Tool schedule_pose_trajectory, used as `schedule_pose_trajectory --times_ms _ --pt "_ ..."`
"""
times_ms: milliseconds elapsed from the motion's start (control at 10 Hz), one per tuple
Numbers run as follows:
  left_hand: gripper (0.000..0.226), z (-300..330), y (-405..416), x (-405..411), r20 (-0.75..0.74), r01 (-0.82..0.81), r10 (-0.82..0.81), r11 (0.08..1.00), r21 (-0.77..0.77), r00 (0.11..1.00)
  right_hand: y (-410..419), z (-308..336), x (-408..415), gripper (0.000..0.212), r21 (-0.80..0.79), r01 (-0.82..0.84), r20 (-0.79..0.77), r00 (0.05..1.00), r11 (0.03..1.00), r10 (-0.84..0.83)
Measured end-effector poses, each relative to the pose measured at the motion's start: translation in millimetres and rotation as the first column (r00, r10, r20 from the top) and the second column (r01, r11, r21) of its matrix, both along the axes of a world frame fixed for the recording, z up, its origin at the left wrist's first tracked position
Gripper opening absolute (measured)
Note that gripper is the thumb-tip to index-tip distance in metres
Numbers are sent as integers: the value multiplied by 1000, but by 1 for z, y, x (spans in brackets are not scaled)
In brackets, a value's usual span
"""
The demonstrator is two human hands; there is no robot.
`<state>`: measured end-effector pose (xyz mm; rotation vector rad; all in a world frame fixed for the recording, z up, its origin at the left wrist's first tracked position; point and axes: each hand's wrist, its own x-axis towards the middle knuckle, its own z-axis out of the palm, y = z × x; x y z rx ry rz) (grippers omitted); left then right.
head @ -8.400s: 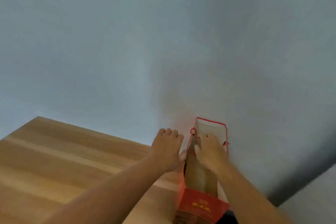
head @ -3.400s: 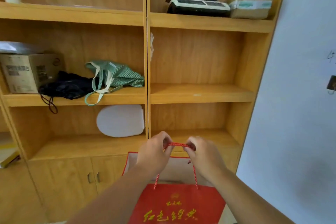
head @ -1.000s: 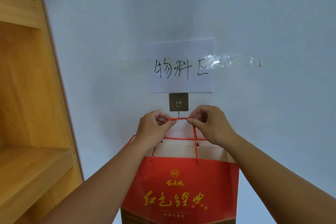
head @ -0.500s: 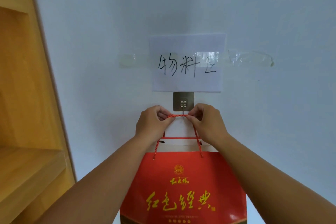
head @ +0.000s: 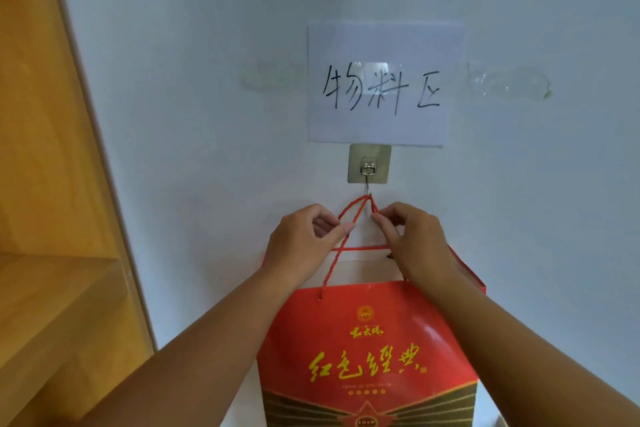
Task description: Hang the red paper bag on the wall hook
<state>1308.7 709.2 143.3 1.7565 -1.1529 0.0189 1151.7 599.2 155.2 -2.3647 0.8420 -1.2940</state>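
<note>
The red paper bag [head: 367,350] with gold lettering hangs flat against the white wall below a metal wall hook [head: 369,166] on a square adhesive plate. Its red cord handles [head: 360,204] come together in a peak at the tip of the hook. My left hand [head: 304,239] pinches the cord on the left side, just below the peak. My right hand [head: 412,236] pinches the cord on the right side. Both hands sit right under the hook, a little apart.
A white paper sign [head: 381,87] with black handwriting is taped to the wall just above the hook. Tape remnants [head: 509,83] stick to the wall to its right. A wooden shelf unit [head: 45,218] fills the left edge.
The cord, stretched level between my hands just under the hook plate before, now peaks on the hook tip. My hands have dropped lower and moved apart.
</note>
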Motion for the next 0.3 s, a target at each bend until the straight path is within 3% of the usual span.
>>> schedule_pose_trajectory --times_ms 100,300 --pt "24 -9 10 0 -43 13 -13 1000 -15 999 13 -7 -10 20 -55 46 -31 998 997 -48" --pt "15 -27 42 -24 117 -58 65 996 -69 991 28 -22 -34 19 -141 124 -73 988 982 -135"
